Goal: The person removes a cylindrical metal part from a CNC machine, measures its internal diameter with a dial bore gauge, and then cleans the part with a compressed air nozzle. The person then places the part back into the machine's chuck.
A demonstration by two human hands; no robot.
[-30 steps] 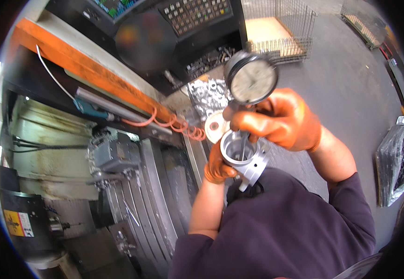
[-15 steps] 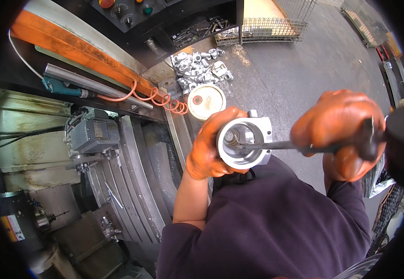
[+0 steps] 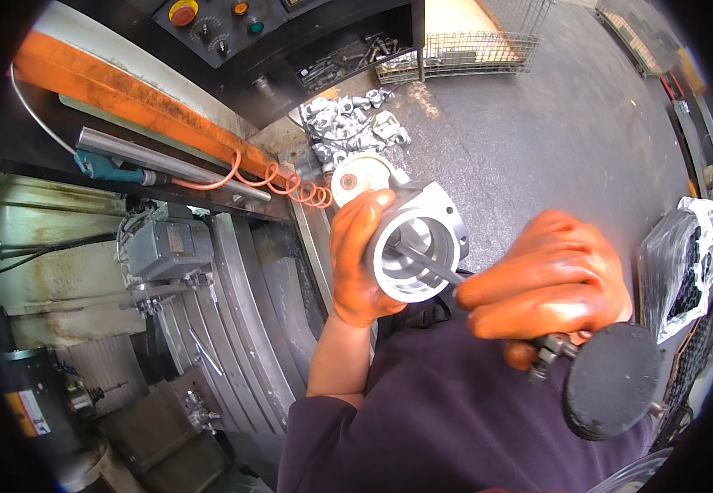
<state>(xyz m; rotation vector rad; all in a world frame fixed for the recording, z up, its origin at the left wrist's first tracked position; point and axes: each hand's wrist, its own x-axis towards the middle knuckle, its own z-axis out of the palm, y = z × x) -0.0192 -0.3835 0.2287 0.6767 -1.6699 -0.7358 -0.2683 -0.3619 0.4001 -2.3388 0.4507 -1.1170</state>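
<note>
Orange-gloved left hand fingers grip the aluminium housing; right hand fingers clasp the bore gauge.

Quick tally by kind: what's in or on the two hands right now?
Orange gloves: 2, left hand and right hand
Metal housing: 1
Bore gauge: 1
Total: 4

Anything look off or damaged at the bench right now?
Nothing stands out. Left hand grips the metal housing; right hand holds the bore gauge, its rod inside the bore. Loose castings piled behind.
</note>
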